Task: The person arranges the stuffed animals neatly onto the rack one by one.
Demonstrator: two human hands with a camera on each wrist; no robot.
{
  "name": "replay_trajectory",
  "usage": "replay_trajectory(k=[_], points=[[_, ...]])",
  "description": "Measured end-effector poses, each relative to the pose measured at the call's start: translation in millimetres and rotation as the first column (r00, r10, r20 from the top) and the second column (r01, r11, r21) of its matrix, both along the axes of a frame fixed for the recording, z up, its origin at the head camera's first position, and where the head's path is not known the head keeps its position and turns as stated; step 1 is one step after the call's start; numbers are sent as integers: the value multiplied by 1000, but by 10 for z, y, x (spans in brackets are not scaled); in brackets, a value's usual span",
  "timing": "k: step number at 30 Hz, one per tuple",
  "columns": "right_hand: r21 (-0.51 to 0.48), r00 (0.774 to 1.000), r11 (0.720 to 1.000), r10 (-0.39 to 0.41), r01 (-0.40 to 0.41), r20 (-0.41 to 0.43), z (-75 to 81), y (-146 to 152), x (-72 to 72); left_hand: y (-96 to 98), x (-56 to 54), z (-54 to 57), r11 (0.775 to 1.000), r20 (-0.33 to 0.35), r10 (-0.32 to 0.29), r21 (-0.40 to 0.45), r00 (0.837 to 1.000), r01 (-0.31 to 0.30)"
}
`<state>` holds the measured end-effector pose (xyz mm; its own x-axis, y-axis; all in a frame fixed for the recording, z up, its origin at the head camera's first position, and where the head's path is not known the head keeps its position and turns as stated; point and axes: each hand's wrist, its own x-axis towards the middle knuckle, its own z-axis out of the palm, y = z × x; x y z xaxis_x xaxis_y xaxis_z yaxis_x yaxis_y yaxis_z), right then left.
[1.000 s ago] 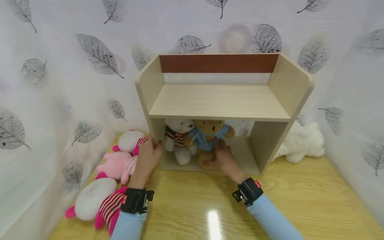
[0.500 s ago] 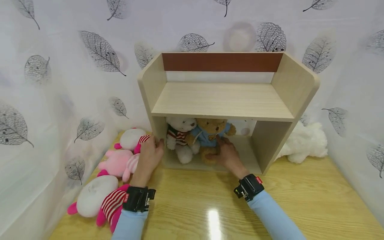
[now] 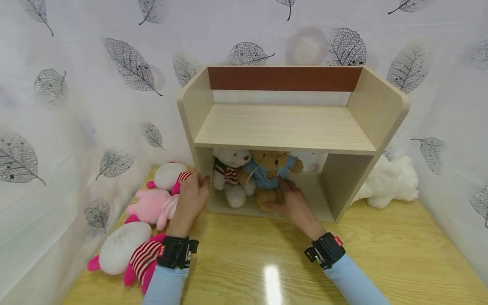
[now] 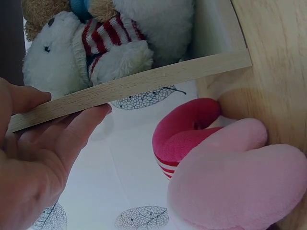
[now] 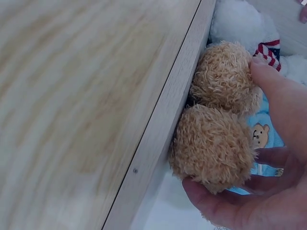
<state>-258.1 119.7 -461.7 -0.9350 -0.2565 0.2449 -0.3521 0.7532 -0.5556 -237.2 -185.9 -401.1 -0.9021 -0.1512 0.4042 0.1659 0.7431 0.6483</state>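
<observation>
A brown teddy bear (image 3: 268, 169) in a blue hoodie sits in the lower compartment of a pale wooden shelf (image 3: 286, 127). To its left, touching it, sits a white teddy bear (image 3: 234, 197) in a striped sweater. My right hand (image 3: 295, 207) holds the brown bear at its legs; in the right wrist view the thumb lies on one furry leg (image 5: 225, 76) and fingers curl about the other. With my left hand (image 3: 189, 197) I grip the shelf's left side panel (image 4: 144, 80), thumb inside and fingers outside.
Pink and white plush toys (image 3: 148, 206) in striped clothes lie left of the shelf, beside my left forearm. A fluffy white plush (image 3: 392, 182) lies behind its right side. The wooden tabletop (image 3: 236, 262) extends in front, and a leaf-patterned cloth (image 3: 84, 127) hangs behind.
My right wrist has shifted slightly right and toward me, with the fingers still at the brown bear. The left hand keeps its grip on the panel. The whole view has shifted a little.
</observation>
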Motion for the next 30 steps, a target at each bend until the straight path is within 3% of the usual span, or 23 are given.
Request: replay_trajectory(k=[15, 26, 30], points=[[52, 982, 998, 53, -44, -180, 123, 178, 280, -32, 3, 8, 1000, 0, -2, -12, 1000, 2], [168, 905, 983, 140, -77, -403, 66, 410, 546, -20, -6, -15, 1000, 3, -5, -5, 1000, 5], [205, 899, 977, 147, -65, -414, 52, 514, 657, -17, -5, -6, 1000, 6, 0, -11, 1000, 1]])
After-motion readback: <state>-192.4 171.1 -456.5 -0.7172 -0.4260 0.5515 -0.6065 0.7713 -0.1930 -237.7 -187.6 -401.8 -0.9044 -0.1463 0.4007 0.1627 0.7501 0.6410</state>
